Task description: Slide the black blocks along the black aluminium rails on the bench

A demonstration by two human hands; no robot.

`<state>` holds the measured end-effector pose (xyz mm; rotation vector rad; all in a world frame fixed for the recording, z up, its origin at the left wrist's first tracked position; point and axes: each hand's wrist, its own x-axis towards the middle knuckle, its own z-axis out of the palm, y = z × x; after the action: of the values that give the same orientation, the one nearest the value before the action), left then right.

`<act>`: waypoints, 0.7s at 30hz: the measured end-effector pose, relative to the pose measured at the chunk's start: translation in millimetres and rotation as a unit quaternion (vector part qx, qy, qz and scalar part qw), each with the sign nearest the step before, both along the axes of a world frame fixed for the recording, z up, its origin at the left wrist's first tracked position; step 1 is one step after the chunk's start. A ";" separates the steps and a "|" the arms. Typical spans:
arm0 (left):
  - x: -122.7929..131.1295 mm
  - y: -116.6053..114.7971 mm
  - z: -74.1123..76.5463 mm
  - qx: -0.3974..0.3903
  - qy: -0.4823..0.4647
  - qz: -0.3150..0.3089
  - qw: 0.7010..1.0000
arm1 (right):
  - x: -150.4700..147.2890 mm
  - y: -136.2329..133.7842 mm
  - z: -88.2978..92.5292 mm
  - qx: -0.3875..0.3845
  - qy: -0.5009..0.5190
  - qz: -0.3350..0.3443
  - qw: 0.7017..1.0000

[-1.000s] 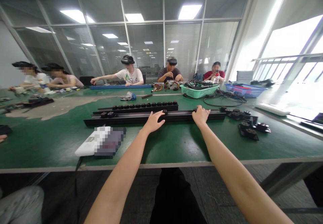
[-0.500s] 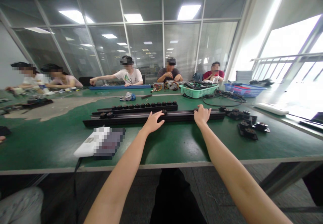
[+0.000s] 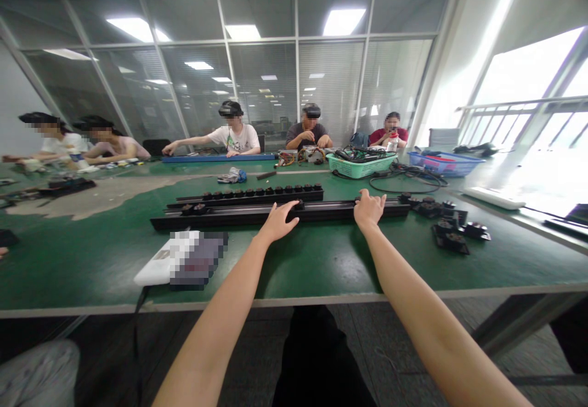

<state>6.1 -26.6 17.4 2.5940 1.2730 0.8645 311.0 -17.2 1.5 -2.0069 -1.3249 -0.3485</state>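
Observation:
A long black channel rail (image 3: 220, 217) lies lengthwise across the green table in front of me. My left hand (image 3: 277, 221) rests at its near side with thumb and fingers apart, the fingertips by a small black module (image 3: 299, 204) in the channel. Farther right, my right hand (image 3: 369, 211) is on the rail, its thumb and forefinger bent close around a small dark module, mostly hidden by the fingers. Two black modules (image 3: 193, 209) sit in the rail's left part. Behind it stands a second black strip (image 3: 261, 193) lined with several similar modules.
Loose black modules (image 3: 452, 235) lie right of the rail. A white and dark item, partly blurred, is at front left. Beyond are a crumpled glove (image 3: 232, 175), a green basket (image 3: 361, 166), a cable coil (image 3: 413, 177) and a blue basket (image 3: 448, 163). Several people sit opposite.
My right hand has shifted very slightly, its fingers a little more bent. My left hand and the rail stay practically where they were.

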 end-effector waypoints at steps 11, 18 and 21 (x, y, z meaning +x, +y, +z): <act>0.3 -0.9 0.5 -0.003 0.001 0.002 1.000 | -0.2 -2.6 0.7 -0.016 0.001 0.015 1.000; 0.2 -0.2 -0.9 0.000 0.006 0.008 1.000 | 1.0 -2.1 -1.4 -0.004 0.007 0.014 1.000; -0.1 0.0 -0.8 -0.001 0.004 0.008 1.000 | 2.1 -0.3 -3.0 0.003 0.004 0.010 1.000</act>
<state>6.0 -26.7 16.6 2.5915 1.2976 0.8548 313.1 -17.5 -1.5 -1.9864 -1.3354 -0.3340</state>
